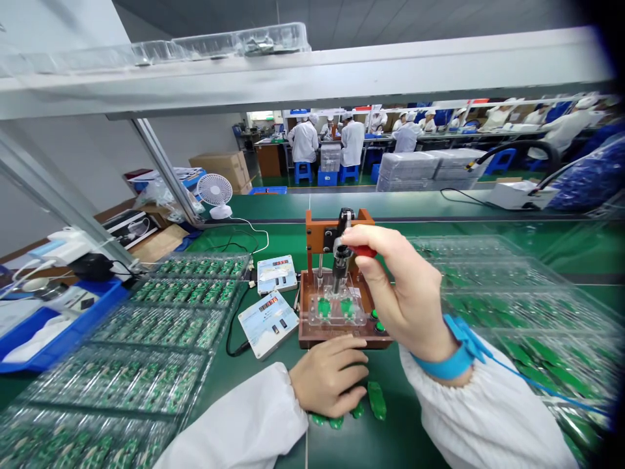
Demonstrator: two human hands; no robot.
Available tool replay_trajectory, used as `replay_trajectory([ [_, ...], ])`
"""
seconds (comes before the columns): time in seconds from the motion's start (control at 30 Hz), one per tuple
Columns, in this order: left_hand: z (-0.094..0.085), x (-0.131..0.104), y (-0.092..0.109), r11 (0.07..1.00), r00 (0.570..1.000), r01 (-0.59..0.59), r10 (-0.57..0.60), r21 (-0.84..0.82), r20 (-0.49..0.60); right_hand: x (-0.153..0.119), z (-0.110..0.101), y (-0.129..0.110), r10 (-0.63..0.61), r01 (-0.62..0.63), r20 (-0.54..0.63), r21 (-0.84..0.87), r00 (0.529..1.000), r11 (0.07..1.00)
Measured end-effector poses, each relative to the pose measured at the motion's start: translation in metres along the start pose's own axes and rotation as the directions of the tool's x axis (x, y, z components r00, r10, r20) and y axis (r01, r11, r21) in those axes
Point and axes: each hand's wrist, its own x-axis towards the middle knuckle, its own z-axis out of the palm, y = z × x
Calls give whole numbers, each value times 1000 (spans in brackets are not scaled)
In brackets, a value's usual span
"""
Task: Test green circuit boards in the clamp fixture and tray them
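Observation:
My right hand (405,286), with a blue strap at the wrist, grips the red handle (364,251) of a clamp on a brown test fixture (317,335). Under the clamp, a clear plate (336,319) lies over green pieces (324,307). My left hand (331,376) rests palm down at the fixture's front edge, fingers a little apart. Several green boards (376,400) lie on the green mat beneath and beside it; my palm hides part of them. Whether anything is under the fingers is hidden.
Two meter boxes (268,324) with red digits stand left of the fixture. Trays of circuit boards lie at left (151,326) and right (508,306). A white fan (215,190) stands behind, a shelf (342,81) crosses above, and people in white work far back.

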Motion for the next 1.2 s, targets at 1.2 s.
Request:
replay_trajectory([
  [1.2,6,-7,-2,996,995,88,-88,3,45,-50,19,40,166,-141,4,542,986,829],
])
